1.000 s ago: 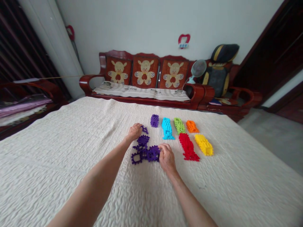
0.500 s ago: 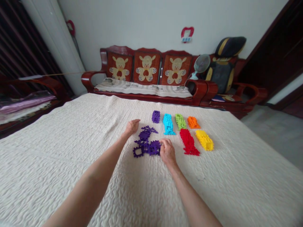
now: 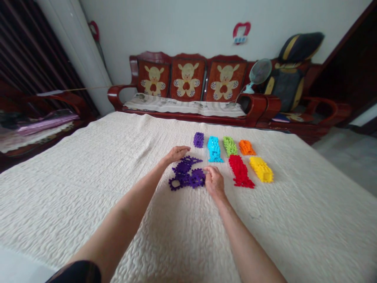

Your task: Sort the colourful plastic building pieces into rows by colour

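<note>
Several flat purple building pieces (image 3: 183, 168) with toothed edges, some with open centres, lie in a loose heap on the quilted cover. My left hand (image 3: 177, 153) is beyond the heap, fingers stretched out and pointing right, with nothing seen in it. At the heap's right edge, my right hand (image 3: 215, 182) has its fingers curled round the side of a purple building piece (image 3: 197, 178). A compact purple stack (image 3: 198, 140) stands just past my left fingertips. To the right of my hands lies a red stack (image 3: 240, 171) of similar pieces, its near end spread out.
Blue (image 3: 213, 148), green (image 3: 229, 146) and orange stacks (image 3: 246, 147) stand in a row behind the red one, with a yellow stack (image 3: 261, 169) at right. A cream quilted cover (image 3: 118, 169) lies beneath. Beyond are a wooden sofa (image 3: 188, 114) and a small fan (image 3: 259, 72).
My left hand has moved right along the heap's far side, its fingers now straighter. My right hand stays at the right edge, where the purple pieces have shifted slightly. The whole view has turned a little.
</note>
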`<state>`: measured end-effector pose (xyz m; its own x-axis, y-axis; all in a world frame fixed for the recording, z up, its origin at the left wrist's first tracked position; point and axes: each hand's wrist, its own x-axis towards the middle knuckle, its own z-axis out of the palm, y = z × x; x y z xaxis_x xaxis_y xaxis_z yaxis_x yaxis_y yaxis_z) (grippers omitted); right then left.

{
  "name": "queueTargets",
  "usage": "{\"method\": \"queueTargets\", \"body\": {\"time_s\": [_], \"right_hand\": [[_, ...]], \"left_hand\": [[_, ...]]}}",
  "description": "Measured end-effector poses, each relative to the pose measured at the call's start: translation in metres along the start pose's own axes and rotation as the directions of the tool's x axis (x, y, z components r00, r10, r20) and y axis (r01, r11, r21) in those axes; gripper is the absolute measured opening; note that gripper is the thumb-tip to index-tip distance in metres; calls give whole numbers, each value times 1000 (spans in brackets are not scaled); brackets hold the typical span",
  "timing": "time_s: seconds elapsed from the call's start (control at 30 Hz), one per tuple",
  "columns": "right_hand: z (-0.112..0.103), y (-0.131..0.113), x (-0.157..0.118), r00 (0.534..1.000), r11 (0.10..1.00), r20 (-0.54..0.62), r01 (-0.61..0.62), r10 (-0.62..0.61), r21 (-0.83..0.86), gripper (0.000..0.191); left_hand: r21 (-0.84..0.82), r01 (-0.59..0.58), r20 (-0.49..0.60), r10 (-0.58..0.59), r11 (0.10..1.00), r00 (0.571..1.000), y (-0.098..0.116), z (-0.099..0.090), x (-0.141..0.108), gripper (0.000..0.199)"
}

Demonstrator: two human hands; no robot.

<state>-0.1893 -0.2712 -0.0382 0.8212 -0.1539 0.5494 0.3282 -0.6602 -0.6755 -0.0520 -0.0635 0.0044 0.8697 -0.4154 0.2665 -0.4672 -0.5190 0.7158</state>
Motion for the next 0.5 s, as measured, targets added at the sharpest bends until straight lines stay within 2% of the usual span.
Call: {"method": "queueTargets", "body": {"time_s": [0.07, 0.17, 0.23, 0.37, 0.5], "right_hand": [[0, 1, 1, 1000, 1000, 4, -6, 6, 6, 31], [-1, 2, 2, 1000, 1000, 6, -17, 17, 9, 30], [-1, 3, 2, 1000, 1000, 4, -29, 29, 13, 29], [-1, 3, 2, 999, 998, 3, -50, 50, 29, 29], [-4, 2, 3, 998, 997, 8, -66, 66, 42, 28]], "left_hand": [[66, 72, -91, -66, 995, 994, -12, -8, 1, 37], [254, 185, -221, -129, 949, 967, -32, -14, 0, 37], [366, 177, -227, -97, 913, 969, -44, -15, -2, 37], [496, 78, -155, 0, 865, 988, -56, -17, -9, 34], [573, 192, -206, -86, 797, 975, -60, -32, -17, 32]]}}
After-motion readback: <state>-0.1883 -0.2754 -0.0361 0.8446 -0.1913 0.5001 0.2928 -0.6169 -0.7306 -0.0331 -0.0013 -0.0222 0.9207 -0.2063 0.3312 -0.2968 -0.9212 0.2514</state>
